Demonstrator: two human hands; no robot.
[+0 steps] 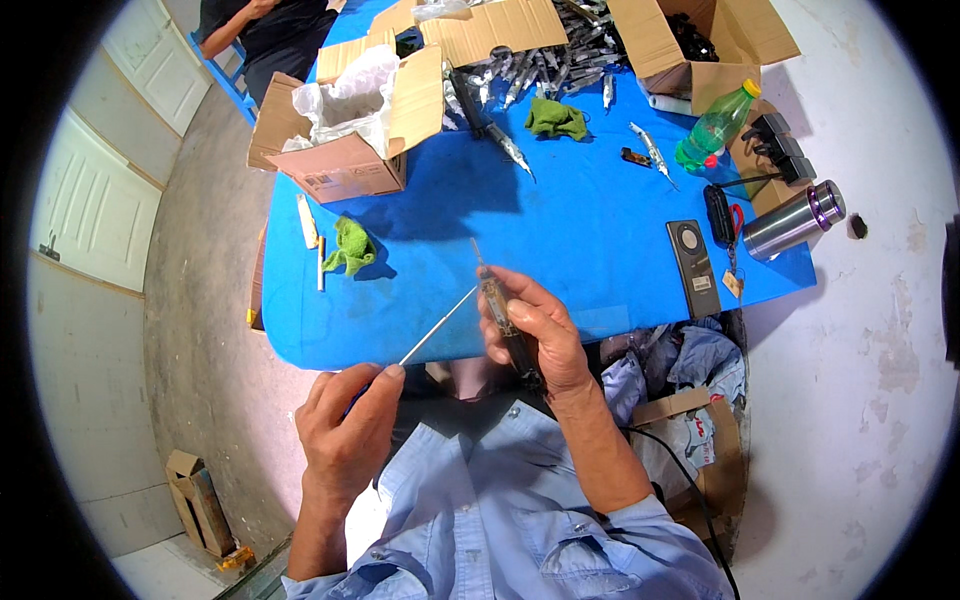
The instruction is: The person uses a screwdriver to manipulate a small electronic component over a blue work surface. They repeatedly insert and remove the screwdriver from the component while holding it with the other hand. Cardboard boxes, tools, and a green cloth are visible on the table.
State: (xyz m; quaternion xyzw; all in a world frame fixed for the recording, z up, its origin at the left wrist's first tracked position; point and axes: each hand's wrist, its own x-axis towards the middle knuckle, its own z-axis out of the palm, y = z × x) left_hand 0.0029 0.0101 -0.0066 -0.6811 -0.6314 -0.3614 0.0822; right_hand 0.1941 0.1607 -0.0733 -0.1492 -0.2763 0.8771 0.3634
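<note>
My left hand [350, 415] is closed round the dark blue handle of a thin metal rod [435, 328], like a screwdriver, its shaft angled up and right toward the device in my other hand. My right hand [540, 340] grips an elongated clear-and-black device [497, 305] upright, a thin tip sticking out of its top. Both hands are over the near edge of the blue-covered table [590, 230]. A crumpled green cloth [352, 245] lies beyond my left hand, beside a white strip [306, 220] and a pale stick [321, 263].
An open box with plastic [350, 170], many similar devices [520, 75], another cloth [555, 118], a second box [700, 45], a green bottle [718, 130], a steel flask [790, 222] and a long grey device [687, 268] share the table. A seated person [275, 35] is at the far left.
</note>
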